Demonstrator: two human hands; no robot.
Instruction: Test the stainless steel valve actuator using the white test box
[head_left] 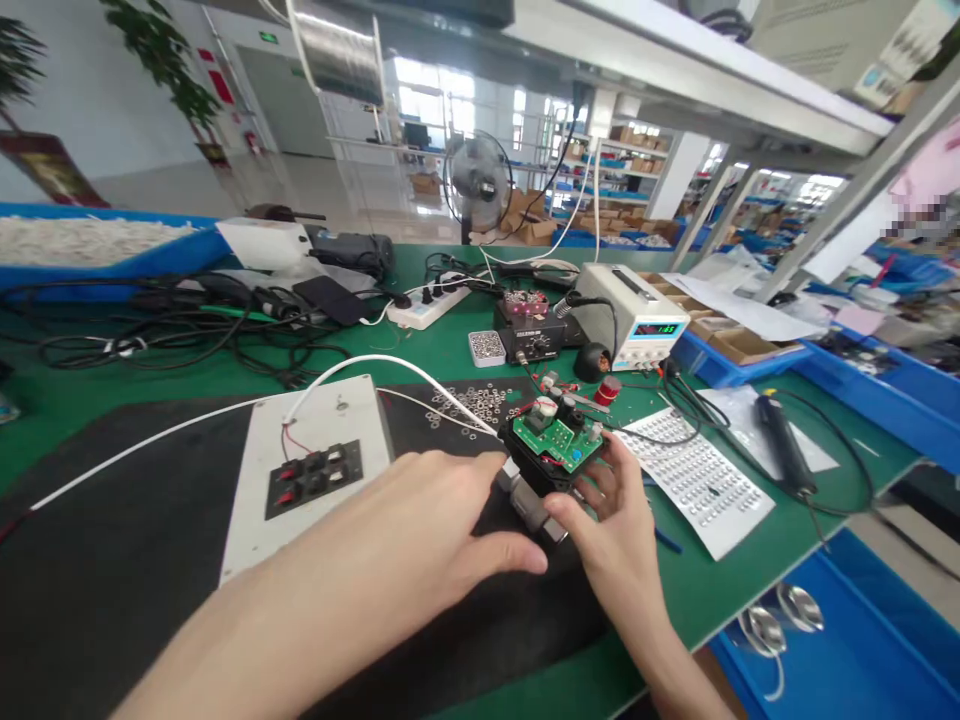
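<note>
A black housing (530, 460) with a green circuit board (559, 440) in its top sits tilted above the dark mat, a grey metal fitting (531, 505) beneath it. My right hand (619, 510) grips its right side, thumb at the metal fitting and fingers behind. From the left, my left hand (450, 510) reaches to the housing beside a white cable (420, 372). Its thumb is stretched out, apart from the housing; the other fingertips are mostly hidden. The cable arches over from a pale box (307, 425) with a black panel of red and black terminals.
Many small metal nuts (480, 408) lie behind the housing. Further back stand a power supply (637, 315), a power strip (427, 305) and a small tin (487, 348). A white sheet (697, 480) of small parts and a black pen-shaped tool (784, 440) lie right.
</note>
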